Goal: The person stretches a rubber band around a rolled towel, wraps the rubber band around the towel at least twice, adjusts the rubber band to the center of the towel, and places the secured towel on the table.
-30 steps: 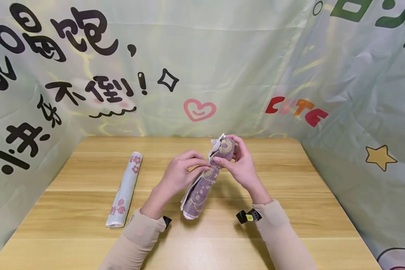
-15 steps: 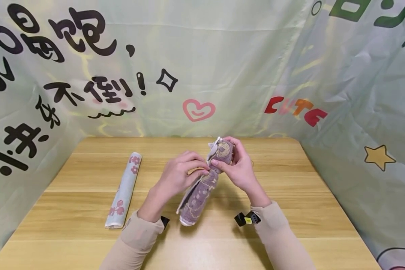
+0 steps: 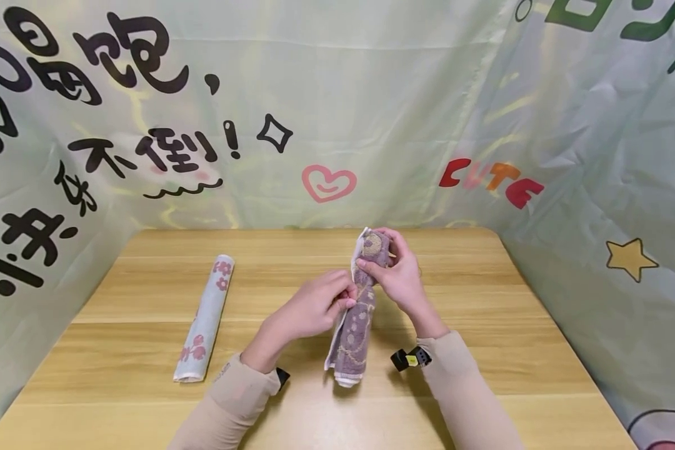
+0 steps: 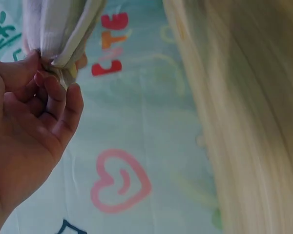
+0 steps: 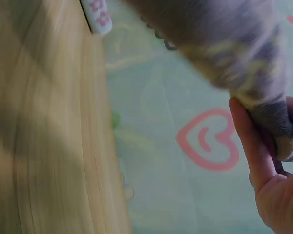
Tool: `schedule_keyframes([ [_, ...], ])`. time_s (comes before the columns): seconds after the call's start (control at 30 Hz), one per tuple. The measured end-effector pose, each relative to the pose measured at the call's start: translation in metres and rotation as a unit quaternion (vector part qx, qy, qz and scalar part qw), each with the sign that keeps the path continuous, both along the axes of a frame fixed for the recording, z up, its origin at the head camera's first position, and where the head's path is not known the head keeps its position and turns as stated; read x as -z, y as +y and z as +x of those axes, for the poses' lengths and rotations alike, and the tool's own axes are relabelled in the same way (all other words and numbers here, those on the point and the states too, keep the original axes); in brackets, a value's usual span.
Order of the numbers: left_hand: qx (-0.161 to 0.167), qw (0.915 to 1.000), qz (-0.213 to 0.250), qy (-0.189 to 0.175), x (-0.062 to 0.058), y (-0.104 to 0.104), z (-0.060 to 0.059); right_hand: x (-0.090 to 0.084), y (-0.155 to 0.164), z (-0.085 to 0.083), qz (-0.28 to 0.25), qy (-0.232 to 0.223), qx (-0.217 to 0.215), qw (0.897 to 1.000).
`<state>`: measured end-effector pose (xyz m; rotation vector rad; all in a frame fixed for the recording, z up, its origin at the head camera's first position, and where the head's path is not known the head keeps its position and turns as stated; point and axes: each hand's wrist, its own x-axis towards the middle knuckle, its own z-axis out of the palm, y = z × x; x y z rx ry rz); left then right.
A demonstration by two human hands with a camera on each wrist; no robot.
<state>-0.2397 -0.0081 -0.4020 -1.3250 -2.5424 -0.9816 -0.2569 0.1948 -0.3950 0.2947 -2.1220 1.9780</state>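
The left hand (image 3: pixel 312 306) is bunched up small, with its thumb and fingertips pinching the edge of a purple roll (image 3: pixel 353 337) near the middle. The right hand (image 3: pixel 400 278) is curled round its top part, thumb in front and fingers behind. The purple roll is over the wooden table (image 3: pixel 107 412), near a white flowery roll (image 3: pixel 207 319)

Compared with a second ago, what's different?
The lower end of the purple roll has swung to the person's right; the left hand, pinching at its middle, has moved nearer the person. The right hand still holds the far part; the pale roll hasn't moved.
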Motion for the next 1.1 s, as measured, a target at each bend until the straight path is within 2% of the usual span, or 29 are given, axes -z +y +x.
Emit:
schedule_keyframes([
  [0.1,0.016,0.9998,-0.006,-0.011,-0.001,0.003,0.002,0.001,0.005,-0.003,-0.012,-0.006,0.015,1.0],
  [0.27,-0.02,0.9994,0.008,-0.026,-0.007,-0.008,-0.004,-0.001,0.003,-0.004,-0.021,-0.024,-0.007,0.999],
  [0.33,-0.03,0.9988,0.023,-0.032,-0.008,-0.014,-0.007,-0.001,0.002,-0.003,-0.033,-0.026,-0.03,0.999],
  [0.43,-0.022,0.9963,0.061,-0.057,-0.01,-0.023,-0.011,-0.001,0.004,-0.001,-0.069,-0.008,-0.083,0.994],
  [0.5,-0.008,0.992,0.095,-0.083,-0.01,-0.027,-0.013,0.001,0.007,0.0,-0.096,0.01,-0.131,0.987],
  [0.63,0.026,0.9784,0.151,-0.139,-0.01,-0.03,-0.014,0.003,0.011,0.0,-0.135,0.039,-0.224,0.964],
  [0.7,0.035,0.9757,0.15,-0.156,-0.01,-0.03,-0.015,0.003,0.012,0.001,-0.144,0.045,-0.237,0.96],
  [0.77,0.029,0.9776,0.133,-0.161,-0.011,-0.03,-0.015,0.003,0.012,0.002,-0.14,0.048,-0.216,0.965],
  [0.83,0.007,0.9823,0.106,-0.154,-0.012,-0.03,-0.014,0.002,0.012,0.002,-0.122,0.048,-0.179,0.975],
  [0.93,-0.027,0.9884,0.093,-0.117,-0.014,-0.031,-0.013,-0.001,0.01,0.003,-0.077,0.048,-0.133,0.987],
  [1.0,-0.038,0.9903,0.104,-0.084,-0.015,-0.032,-0.012,-0.003,0.009,0.004,-0.051,0.052,-0.127,0.989],
  [1.1,-0.028,0.9912,0.127,-0.026,-0.015,-0.029,-0.012,-0.006,0.006,0.005,-0.02,0.059,-0.127,0.99],
])
